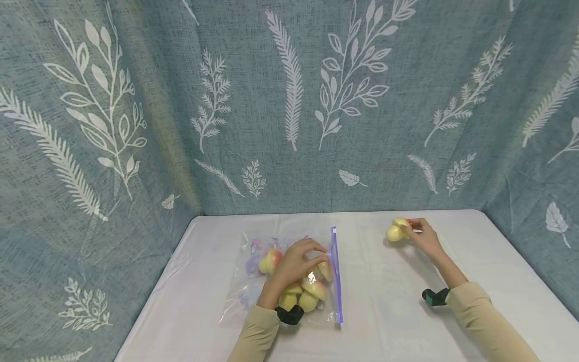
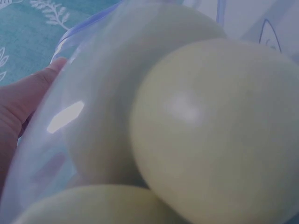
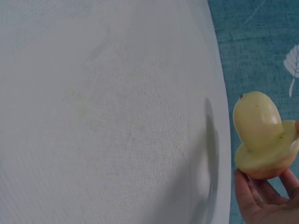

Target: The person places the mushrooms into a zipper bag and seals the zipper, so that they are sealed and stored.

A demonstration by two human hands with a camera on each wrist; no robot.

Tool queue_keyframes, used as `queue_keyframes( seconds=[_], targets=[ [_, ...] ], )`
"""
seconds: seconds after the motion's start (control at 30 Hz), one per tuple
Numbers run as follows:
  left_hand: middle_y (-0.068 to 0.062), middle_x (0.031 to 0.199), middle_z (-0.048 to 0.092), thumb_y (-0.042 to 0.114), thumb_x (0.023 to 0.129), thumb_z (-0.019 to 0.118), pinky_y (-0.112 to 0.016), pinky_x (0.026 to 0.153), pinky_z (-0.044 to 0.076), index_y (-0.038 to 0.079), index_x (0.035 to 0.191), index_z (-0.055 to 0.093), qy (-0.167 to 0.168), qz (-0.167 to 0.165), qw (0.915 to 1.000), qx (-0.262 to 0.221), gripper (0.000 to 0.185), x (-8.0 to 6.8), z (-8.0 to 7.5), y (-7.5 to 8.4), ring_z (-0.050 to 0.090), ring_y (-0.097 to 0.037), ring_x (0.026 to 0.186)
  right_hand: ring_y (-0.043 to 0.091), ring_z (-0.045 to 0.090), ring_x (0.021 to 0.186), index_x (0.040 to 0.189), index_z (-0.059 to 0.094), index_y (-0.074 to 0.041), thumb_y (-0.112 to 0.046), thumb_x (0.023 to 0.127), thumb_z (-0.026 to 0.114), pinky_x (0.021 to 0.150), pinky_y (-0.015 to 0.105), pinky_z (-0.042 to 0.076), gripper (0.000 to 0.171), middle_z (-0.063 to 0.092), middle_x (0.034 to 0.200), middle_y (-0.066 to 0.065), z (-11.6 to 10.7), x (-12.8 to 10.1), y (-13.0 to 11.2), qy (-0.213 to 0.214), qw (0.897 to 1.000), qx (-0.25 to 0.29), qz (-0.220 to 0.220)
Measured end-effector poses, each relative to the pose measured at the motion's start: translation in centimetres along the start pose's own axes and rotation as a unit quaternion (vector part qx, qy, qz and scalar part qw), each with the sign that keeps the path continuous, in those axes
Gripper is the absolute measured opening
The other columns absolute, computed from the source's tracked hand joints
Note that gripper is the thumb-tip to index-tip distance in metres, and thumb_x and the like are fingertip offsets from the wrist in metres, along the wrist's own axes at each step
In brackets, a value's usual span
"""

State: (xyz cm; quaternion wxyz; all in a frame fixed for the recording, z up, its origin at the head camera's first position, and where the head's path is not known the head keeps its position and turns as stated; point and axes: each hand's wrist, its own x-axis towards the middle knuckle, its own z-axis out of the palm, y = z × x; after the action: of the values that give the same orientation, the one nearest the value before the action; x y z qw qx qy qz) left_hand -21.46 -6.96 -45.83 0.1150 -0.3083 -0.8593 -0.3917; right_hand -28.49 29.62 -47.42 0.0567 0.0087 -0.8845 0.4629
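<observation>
A clear zip bag (image 1: 235, 296) with a purple zip edge lies on the table, with several yellow and red mushroom-shaped toys (image 1: 309, 296) inside. My left hand (image 1: 296, 261) lies over the bag, its curved fingers and thumb gripping the plastic near the zip. In the left wrist view the thumb (image 2: 39, 86) shows beside the plastic, while the other fingers are hidden; the pale toys (image 2: 219, 126) fill most of that view. At the table's far right, my right hand (image 1: 425, 239) holds another yellow mushroom-shaped toy (image 1: 394, 232) by its cap, stem pointing away from the palm (image 3: 271, 212).
The table (image 1: 375, 322) has a white cover, and its far edge meets a teal leaf-patterned cloth (image 1: 271, 176) that hangs behind and at both sides. Black wrist cameras (image 1: 289, 315) sit on both wrists.
</observation>
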Motion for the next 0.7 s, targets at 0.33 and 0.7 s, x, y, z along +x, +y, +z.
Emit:
queue_keyframes(
  seconds=[0.33,0.7],
  targets=[
    [0.005,0.098,0.067,0.029,0.085,0.066,-0.036,0.113,0.030,0.016,0.097,0.068,-0.002,0.001,1.0000,0.003,0.017,0.15,-0.03,0.15,0.060,-0.013,0.103,0.042,0.049,0.113,0.130,0.040,0.005,-0.035,0.095,0.050,0.094,0.049,0.045,0.054,0.047,0.126,0.031,0.54,-0.46,-0.45,-0.007,1.000,0.000,-0.006],
    [0.003,0.100,0.067,0.030,0.087,0.064,-0.041,0.112,0.031,0.016,0.098,0.068,-0.011,-0.006,0.9998,0.013,0.019,0.05,-0.09,0.15,0.058,-0.017,0.108,0.044,0.049,0.113,0.135,0.035,0.003,-0.035,0.095,0.050,0.093,0.051,0.046,0.057,0.046,0.127,0.032,0.80,-0.94,-0.71,-0.022,1.000,-0.003,-0.006]
  ],
)
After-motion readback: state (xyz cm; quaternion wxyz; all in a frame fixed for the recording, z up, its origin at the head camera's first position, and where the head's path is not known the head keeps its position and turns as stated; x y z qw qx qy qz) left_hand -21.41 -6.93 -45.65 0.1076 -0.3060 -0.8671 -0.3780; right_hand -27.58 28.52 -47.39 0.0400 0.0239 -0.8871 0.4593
